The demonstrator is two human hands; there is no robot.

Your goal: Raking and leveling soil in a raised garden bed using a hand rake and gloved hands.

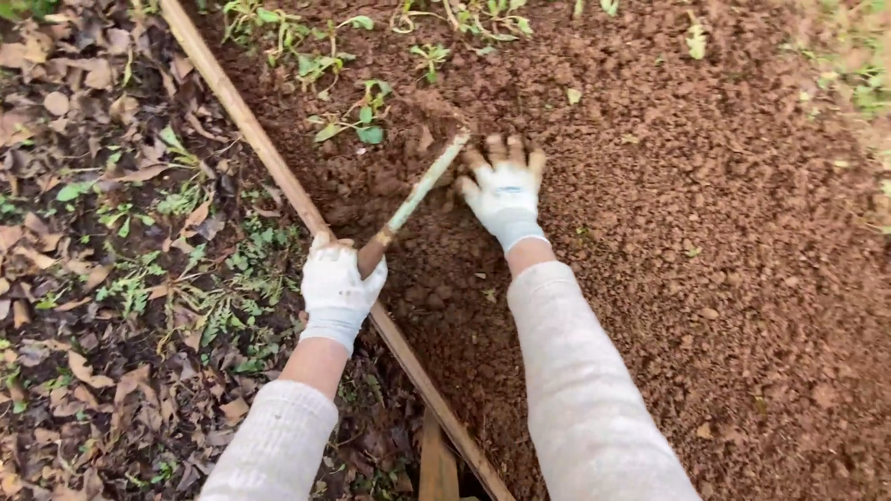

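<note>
Gripping a wooden-handled hand tool [413,199] near the butt of its handle, left hand [339,283] in a white work glove, fingers curled tight around the wood, thumb side up. Sat just left of centre in the frame, over the wooden edging board [251,125] running diagonally from the top left toward the bottom centre. Slanted up and to the right from that fist, handle pale and worn, far end buried in the reddish-brown soil [668,241] right beside the other hand; working end hidden in the dirt, shape impossible to tell.

Pressed flat into the soil at upper centre, right hand [504,190], also gloved in white, fingers spread apart and open, soiled fingertips dug slightly into the crumbly earth. Held nothing. Touched the soil just to the right of where the tool entered it.

Stretched in from the bottom edge, both forearms in light knitted sleeves [580,390].

Grew along the top of the bed, a few small green seedlings [357,121], just above and to the left of the tool's tip. Lay left of the board, dry brown leaves [83,306] mixed with low weeds.
</note>
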